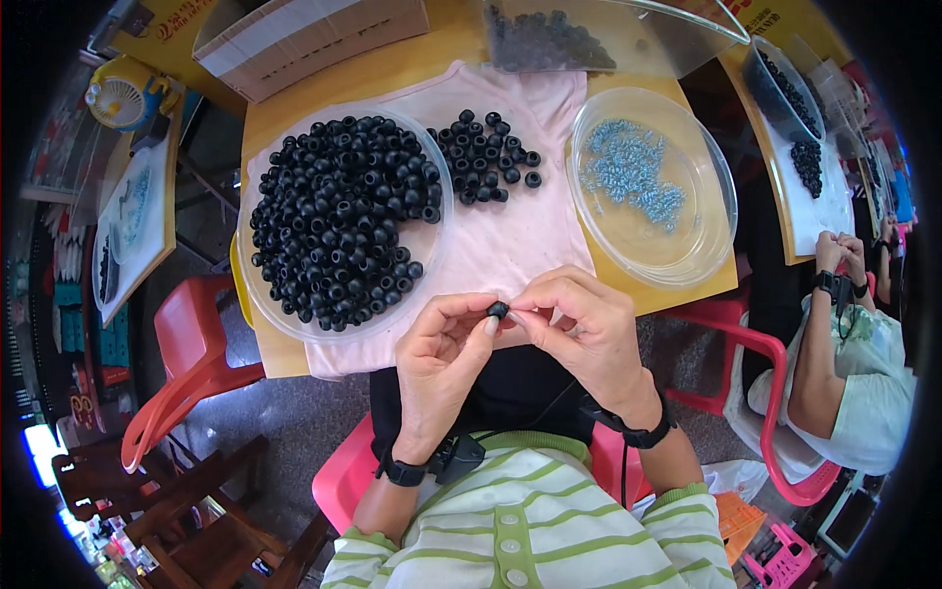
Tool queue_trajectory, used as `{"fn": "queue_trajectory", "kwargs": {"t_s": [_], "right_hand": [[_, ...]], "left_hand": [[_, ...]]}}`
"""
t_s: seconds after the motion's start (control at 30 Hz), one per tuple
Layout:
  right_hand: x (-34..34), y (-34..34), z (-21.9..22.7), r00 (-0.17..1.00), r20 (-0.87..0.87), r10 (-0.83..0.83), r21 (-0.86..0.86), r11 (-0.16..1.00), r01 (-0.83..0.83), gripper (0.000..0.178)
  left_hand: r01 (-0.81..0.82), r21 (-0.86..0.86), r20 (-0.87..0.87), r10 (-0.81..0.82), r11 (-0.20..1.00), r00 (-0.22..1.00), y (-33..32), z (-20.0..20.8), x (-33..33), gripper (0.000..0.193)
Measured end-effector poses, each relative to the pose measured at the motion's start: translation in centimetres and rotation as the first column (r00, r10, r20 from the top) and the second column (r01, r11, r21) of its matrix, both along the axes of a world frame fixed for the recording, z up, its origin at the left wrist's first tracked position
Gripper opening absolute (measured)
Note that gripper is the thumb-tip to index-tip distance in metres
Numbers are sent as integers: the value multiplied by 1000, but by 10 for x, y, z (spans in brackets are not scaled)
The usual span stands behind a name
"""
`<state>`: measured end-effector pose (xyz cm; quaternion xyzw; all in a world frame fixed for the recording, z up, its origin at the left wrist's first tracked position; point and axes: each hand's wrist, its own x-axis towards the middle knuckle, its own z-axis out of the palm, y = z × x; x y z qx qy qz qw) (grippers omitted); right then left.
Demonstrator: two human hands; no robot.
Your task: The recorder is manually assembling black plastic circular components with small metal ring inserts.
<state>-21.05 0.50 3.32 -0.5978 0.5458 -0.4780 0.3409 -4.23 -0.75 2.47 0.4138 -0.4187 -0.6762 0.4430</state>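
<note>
both hands (510,339) on black bead (497,310)

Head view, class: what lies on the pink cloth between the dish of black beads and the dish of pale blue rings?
In the head view, a small loose pile of black beads lies on the pink cloth between them.

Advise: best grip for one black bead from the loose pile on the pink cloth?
Pick a bead at the loose pile's right edge, such as the one lying slightly apart. Come from above and pinch its round outer sides with thumb and forefinger. Probably easiest there: the pink cloth is bare on that side, while inner beads touch neighbours. The left hand grips a bead similarly.
</note>
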Motion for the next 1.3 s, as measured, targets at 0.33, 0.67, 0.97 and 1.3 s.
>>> {"fn": "queue_trajectory", "kwargs": {"t_s": [0.33, 0.67, 0.97, 1.3], "right_hand": [[-6, -4, -9, 998, 43, 53, 130, 990, -58, 10], [-2, -6, -13, 989, 147, -31, 215, 977, -1, 19], [1, -9, -13, 992, 116, 52, 209, 975, -75, 17], [7, -17, -21, 958, -239, -160, 28, 985, 171, 16]], "left_hand": [[98, -111, 185, -76, 989, 980, -10, -17, 3, 22], [42, -11, 86, -40, 999, 995, -13, -14, 3, 22], [38, -60, 78, -34, 997, 996, -12, -17, 3, 22], [30, -14, 26, -30, 999, 999, -10, -20, 1, 25]]}}
